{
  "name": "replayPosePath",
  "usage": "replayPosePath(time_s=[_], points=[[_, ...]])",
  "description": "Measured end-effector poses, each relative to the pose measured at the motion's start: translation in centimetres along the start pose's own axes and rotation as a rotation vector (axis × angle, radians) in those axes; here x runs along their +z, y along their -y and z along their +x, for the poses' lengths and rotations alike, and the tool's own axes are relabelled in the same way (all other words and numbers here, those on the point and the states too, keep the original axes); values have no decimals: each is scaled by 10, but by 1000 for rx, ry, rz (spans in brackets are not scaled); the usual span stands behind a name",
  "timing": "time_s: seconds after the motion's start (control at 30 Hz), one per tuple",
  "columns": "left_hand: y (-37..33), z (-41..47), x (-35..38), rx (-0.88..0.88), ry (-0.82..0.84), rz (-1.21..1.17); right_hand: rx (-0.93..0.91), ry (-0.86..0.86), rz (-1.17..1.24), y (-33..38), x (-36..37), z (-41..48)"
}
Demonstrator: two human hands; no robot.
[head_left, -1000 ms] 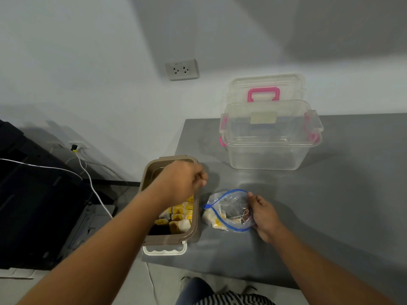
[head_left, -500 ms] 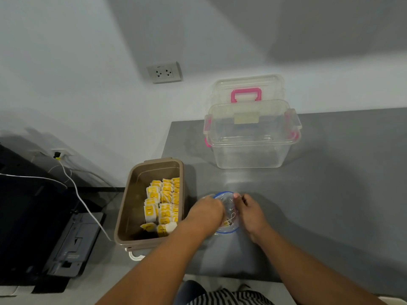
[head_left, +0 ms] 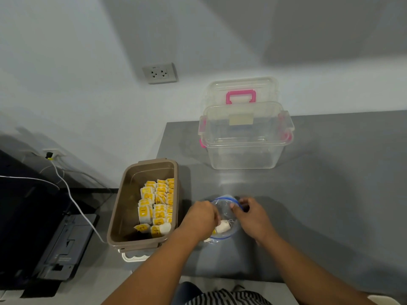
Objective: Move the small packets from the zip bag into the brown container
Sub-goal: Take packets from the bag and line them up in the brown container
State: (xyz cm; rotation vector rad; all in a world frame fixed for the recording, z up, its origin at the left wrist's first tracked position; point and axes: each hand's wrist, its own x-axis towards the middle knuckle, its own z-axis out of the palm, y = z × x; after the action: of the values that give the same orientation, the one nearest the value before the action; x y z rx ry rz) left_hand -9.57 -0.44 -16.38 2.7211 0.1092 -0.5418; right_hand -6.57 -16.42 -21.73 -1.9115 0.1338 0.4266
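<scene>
Looks well past halfway. Packed in rows inside the brown container [head_left: 123,216], along its right side: many yellow-and-white small packets [head_left: 157,205], plus a few lying loose at the 6 o'clock end. Left to move: seemingly only a handful in the zip bag [head_left: 226,213], among them one white packet [head_left: 223,227] low in the bag. Exact count not clear through the plastic.

Lying on the grey bench [head_left: 319,205], just at 3 o'clock of the container: the bag, thin, clear and crumpled, its blue-rimmed mouth pulled into an open loop.

Reaching into that mouth from 9 o'clock: the left hand [head_left: 199,220], fingers curled down at the white packet. Cannot tell whether pinching it or merely touching.

Pinching the blue rim at 2 o'clock and holding the mouth wide: the right hand [head_left: 253,219], fingers curled on the plastic.

At 12 o'clock of the bag, well apart: a clear box [head_left: 244,148] with pink latches.
</scene>
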Motion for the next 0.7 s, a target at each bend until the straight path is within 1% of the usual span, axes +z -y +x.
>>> replayPosePath(time_s=[0.03, 0.07, 0.13, 0.2, 0.27, 0.37, 0.47, 0.57, 0.63, 0.7], points=[[0, -1, 0, -12, -18, -37, 84, 16, 45, 0, -1, -2], [1, -3, 0, -23, -41, -86, 179, 68, 102, 1, -2, -4], [1, -4, -1, -34, -97, -179, 347, 212, 204, 3, -4, -8], [-1, -5, -3, -29, -149, -221, 428, 271, 323, 4, -2, -10], [-1, -6, -4, -25, -205, -257, 456, 250, 424, 3, 2, -8], [-1, -8, -6, -24, -253, -268, 472, 222, 488, 3, 8, -2], [-2, -9, -8, -32, -226, -300, 486, 175, 518, 7, 12, -2], [-1, -10, -8, -55, -185, -329, 508, 83, 545, 8, 15, 1], [0, -10, -7, -63, -166, -333, 515, 34, 626, 10, 18, 2], [1, -9, -6, -70, -167, -313, 511, 42, 726, 12, 20, 0]])
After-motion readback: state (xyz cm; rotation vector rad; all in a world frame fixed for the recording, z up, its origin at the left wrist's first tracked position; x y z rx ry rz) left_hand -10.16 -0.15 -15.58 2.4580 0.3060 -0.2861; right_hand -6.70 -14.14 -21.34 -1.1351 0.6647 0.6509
